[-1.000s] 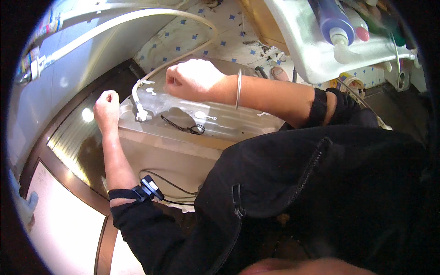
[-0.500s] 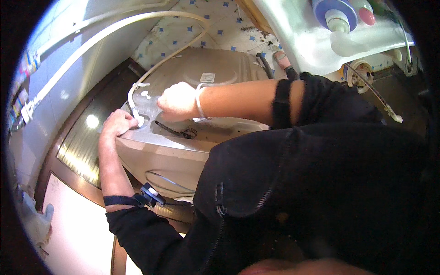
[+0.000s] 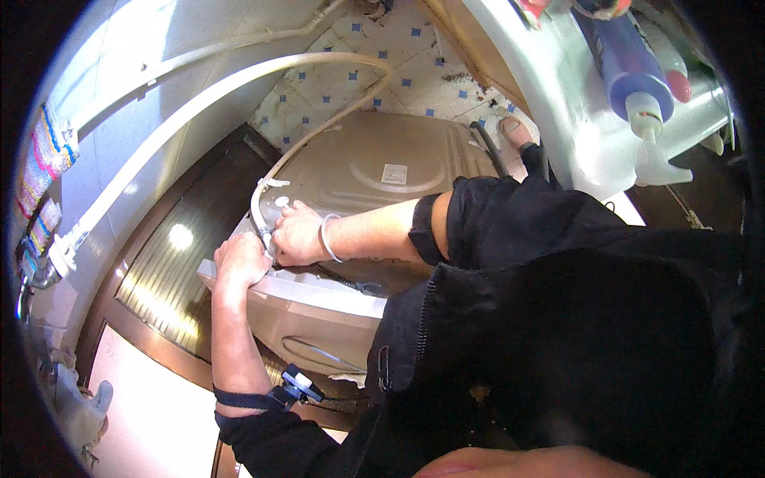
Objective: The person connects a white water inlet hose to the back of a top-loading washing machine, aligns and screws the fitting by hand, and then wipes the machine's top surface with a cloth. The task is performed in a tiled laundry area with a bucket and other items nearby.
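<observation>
A beige, box-shaped appliance that looks like a washing machine (image 3: 362,147) stands before me, with a small white label on its panel. A cream water hose (image 3: 257,209) comes down to the corner of the machine nearest my left side. My left hand (image 3: 241,259) is closed around the hose's lower end at that corner. Close against it, my right hand (image 3: 299,237) has its fingers curled at the same hose end. The fitting itself is mostly hidden by my fingers. Beside my right wrist, a dark ribbed hose (image 3: 343,279) lies in the machine's recess.
The cream hose arches to a wall tap (image 3: 60,259) at the left. At upper right a white washbasin (image 3: 550,103) holds a blue pump bottle (image 3: 637,84). Beyond the machine are floor tiles (image 3: 382,88) with blue squares. A grey hose (image 3: 488,147) rises at the machine's far right.
My right hand has come down and left from above the recess to the hose end, beside my left hand. The whole view has shifted, so the machine appears lower and further right.
</observation>
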Tool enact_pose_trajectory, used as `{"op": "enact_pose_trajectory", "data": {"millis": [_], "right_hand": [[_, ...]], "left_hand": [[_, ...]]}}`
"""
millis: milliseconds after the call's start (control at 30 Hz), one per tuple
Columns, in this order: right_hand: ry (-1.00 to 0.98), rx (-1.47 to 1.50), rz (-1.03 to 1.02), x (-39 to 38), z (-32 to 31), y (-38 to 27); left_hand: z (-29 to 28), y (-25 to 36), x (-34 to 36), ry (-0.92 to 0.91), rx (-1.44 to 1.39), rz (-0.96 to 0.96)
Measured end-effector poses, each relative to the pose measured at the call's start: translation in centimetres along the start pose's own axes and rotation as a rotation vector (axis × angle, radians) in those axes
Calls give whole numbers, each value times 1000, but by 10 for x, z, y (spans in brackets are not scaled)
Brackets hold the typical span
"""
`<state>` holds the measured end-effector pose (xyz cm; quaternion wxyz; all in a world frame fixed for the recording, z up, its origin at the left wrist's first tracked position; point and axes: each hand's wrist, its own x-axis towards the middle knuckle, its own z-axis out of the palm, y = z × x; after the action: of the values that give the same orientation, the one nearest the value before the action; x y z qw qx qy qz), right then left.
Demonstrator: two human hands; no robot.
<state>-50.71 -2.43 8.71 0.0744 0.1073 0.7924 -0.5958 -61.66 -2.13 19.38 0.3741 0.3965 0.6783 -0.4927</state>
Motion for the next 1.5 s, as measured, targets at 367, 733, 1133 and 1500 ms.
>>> {"op": "enact_pose_trajectory", "data": {"millis": [367,733,1133,1500], "right_hand": [[-76,101,-58,2,-1,0],[67,162,-91,3,14,5],[-11,79,65,-1,4,-9],[244,268,382,-58,-58,20]], "left_hand": [[0,5,-1,-44,-24,11],[-2,-3,8,-63,-118,85],[2,-18,12,-51,-335,181],[16,-13,-37,531,-363,-19]]}}
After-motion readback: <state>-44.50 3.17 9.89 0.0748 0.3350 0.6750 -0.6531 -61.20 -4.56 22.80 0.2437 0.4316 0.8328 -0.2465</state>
